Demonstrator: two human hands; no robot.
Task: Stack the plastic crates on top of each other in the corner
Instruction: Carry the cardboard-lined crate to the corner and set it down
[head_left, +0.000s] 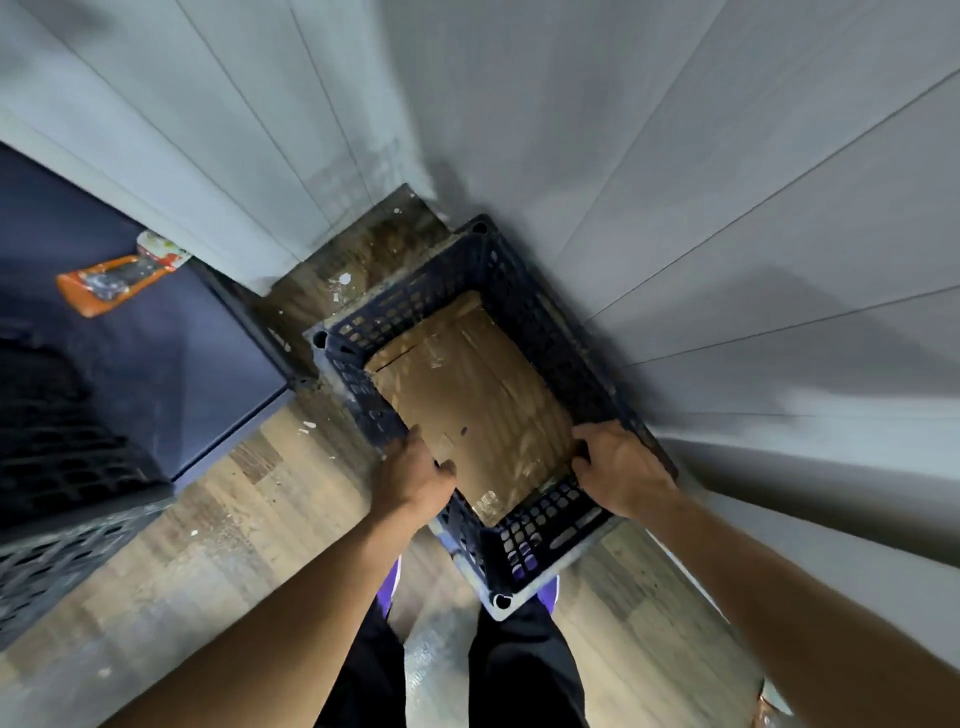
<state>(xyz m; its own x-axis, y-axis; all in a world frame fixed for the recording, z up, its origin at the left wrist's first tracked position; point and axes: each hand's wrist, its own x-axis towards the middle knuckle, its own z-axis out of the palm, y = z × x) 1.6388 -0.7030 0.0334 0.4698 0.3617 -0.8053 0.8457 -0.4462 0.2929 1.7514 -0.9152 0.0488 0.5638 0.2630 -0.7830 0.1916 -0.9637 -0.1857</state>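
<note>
A dark blue perforated plastic crate (524, 540) sits in the room corner, lined with brown cardboard (467, 400). My left hand (415, 478) grips its left rim, fingers curled over the edge. On the right rim, my right hand (623, 473) holds the crate with its fingers hooked inside. Whether another crate lies beneath it cannot be told. A second dark crate (57, 483) stands at the far left.
Grey panelled walls (675, 208) meet just behind the crate. A dark blue cabinet (156, 343) stands to the left with an orange packet (109, 283) on top. The wooden floor (234, 545) is dusty. My legs and purple shoes are below the crate.
</note>
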